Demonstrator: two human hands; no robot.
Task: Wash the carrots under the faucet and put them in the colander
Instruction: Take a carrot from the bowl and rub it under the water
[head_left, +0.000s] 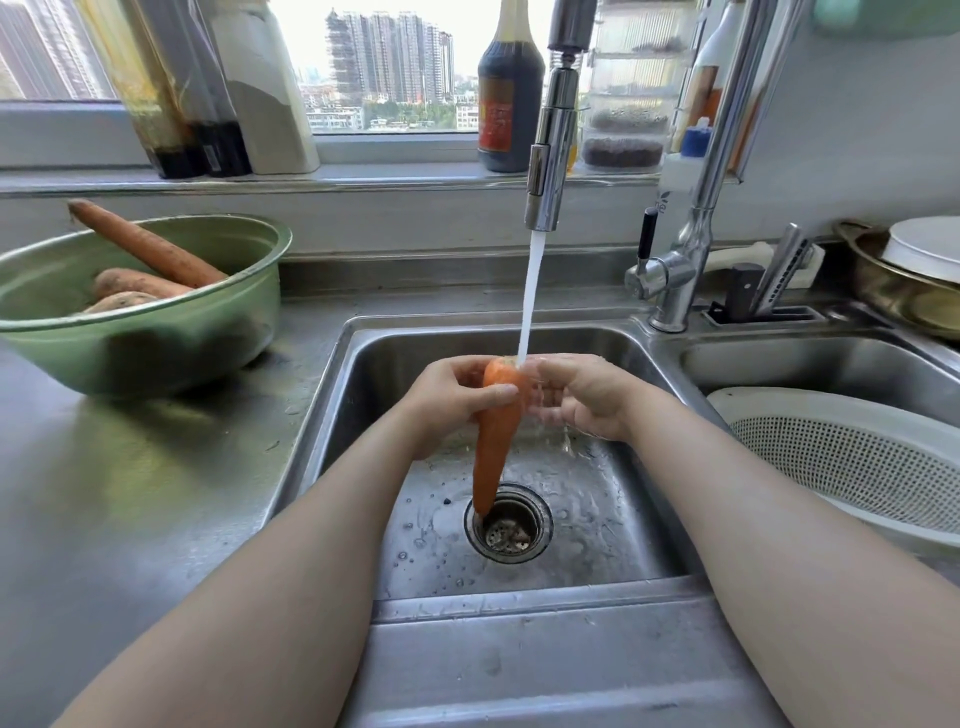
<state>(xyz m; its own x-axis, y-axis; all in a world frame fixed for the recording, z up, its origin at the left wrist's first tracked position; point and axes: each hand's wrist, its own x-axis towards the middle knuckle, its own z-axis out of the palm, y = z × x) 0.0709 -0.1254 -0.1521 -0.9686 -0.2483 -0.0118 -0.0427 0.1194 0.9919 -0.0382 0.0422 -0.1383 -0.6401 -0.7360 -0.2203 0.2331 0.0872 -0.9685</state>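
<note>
Running water (531, 296) blurs my right hand (589, 397), grip unclear; my left hand (454, 402) clasps the tapered orange carrot (493, 457), which hangs below it

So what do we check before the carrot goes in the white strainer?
1. Water reaches the carrot: ok, the stream lands on its top end.
2. Left hand holds it firmly: ok, thumb curled across it.
3. Right hand grip: cannot tell, blurred by splashing water.
4. Carrot clean all round: cannot tell, its far side is hidden.
5. Room in the colander: ok, nothing lies in the part that shows.
</note>
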